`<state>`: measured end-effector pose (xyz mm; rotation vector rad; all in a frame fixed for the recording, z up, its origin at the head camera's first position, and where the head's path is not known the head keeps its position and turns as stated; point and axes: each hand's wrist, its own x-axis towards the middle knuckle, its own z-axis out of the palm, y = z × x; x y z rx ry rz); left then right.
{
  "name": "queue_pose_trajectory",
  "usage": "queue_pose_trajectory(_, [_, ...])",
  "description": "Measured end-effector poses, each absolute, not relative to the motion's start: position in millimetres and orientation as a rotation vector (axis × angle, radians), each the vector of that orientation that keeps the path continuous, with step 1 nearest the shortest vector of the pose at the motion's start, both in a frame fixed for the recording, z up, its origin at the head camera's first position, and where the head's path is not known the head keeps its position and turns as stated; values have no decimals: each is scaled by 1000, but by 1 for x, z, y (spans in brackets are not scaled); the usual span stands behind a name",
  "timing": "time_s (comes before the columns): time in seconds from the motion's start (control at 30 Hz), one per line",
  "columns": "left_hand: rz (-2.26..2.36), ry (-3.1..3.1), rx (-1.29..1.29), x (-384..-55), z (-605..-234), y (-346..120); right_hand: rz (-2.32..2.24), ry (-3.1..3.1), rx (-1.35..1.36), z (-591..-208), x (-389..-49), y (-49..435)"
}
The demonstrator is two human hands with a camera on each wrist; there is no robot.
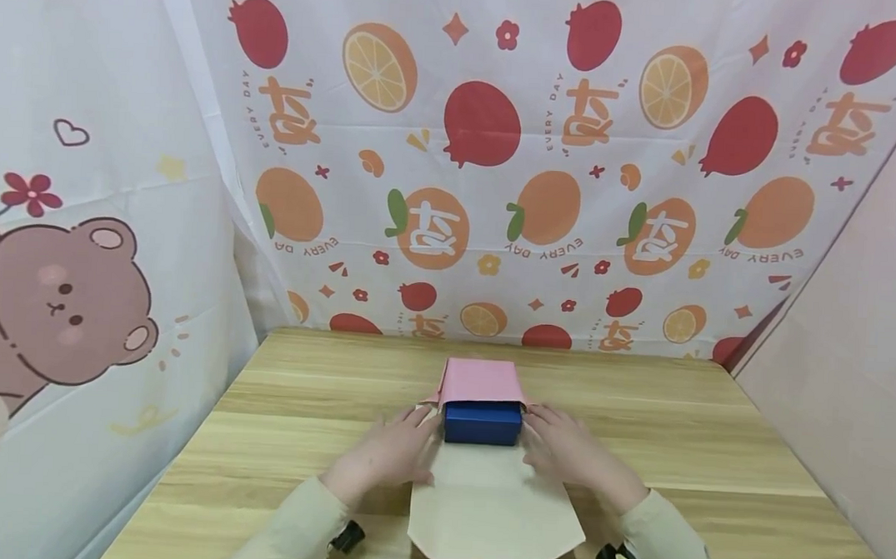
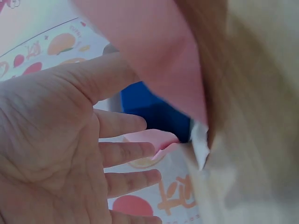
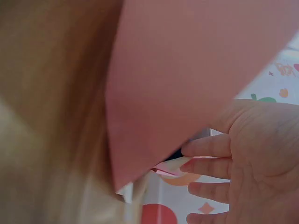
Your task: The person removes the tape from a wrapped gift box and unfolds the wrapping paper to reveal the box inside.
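A small blue box (image 1: 482, 424) stands on a sheet of wrapping paper (image 1: 494, 515) that is cream inside and pink outside. The paper's far end is folded over the box top, pink side up. My left hand (image 1: 389, 454) is at the box's left side, its fingers nearly straight along the paper edge. On the opposite side my right hand (image 1: 571, 456) has extended fingertips right at the box and the pink fold. Both wrist views show spread fingers beside the blue box (image 2: 154, 109) and the raised pink paper (image 3: 187, 79).
The wooden table (image 1: 308, 390) extends around the paper. Behind it hangs a white cloth (image 1: 482, 198) printed with fruit, and a bear-printed cloth (image 1: 71, 305) hangs at the left. The near flap of the paper has angled corners and points toward the table's front.
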<state>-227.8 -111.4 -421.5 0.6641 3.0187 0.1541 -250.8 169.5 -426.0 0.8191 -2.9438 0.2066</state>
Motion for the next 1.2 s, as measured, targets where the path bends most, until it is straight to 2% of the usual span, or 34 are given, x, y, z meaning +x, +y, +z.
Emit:
queue_pose_trajectory(0.23, [68,3072,593,-252,-405,-111,139,-2880,767,-410,-277,163])
queue_pose_trajectory(0.57, [-123,3280,557,-307,-387,-111,-121,-2597,700,-400,-328,151])
queue_pose_trajectory(0.9, [-513,3337,447,-362,-398,-106,-381,-2609,607,-418,-379,153])
queue_pose_trajectory(1.2, [-367,3142,394,-378,-424,-112,-404,-2911,631,-440,-398,152])
